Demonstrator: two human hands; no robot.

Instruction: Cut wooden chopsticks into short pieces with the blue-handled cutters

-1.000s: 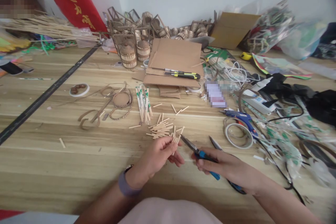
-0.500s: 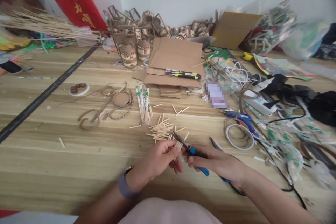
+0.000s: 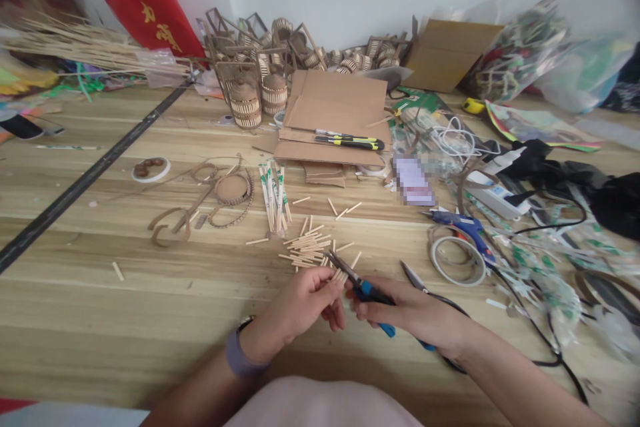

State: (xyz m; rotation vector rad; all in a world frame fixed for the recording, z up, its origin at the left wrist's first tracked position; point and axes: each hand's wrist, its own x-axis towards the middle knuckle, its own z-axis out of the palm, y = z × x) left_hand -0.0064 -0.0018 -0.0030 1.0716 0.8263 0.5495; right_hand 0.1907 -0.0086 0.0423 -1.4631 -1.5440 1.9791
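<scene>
My left hand (image 3: 299, 307) is closed on a small bundle of short wooden sticks (image 3: 339, 275), held just above the wooden table (image 3: 150, 293). My right hand (image 3: 415, 313) grips blue-handled pliers (image 3: 361, 287), whose dark jaws meet the bundle's tips. A pile of cut stick pieces (image 3: 306, 247) lies right beyond both hands. Further back, a bunch of chopsticks in green-printed wrappers (image 3: 273, 195) rests on the table.
Scissors (image 3: 417, 279), tape rolls (image 3: 456, 259) and a blue glue gun (image 3: 463, 225) lie to the right among cables. Cardboard (image 3: 335, 107) with utility knives (image 3: 350, 141) and woven stick models (image 3: 245, 105) sit at the back. Cardboard rings (image 3: 231, 190) lie left.
My right hand brought the pliers leftward until their jaws reached the stick bundle in my left hand. The left hand stayed almost still.
</scene>
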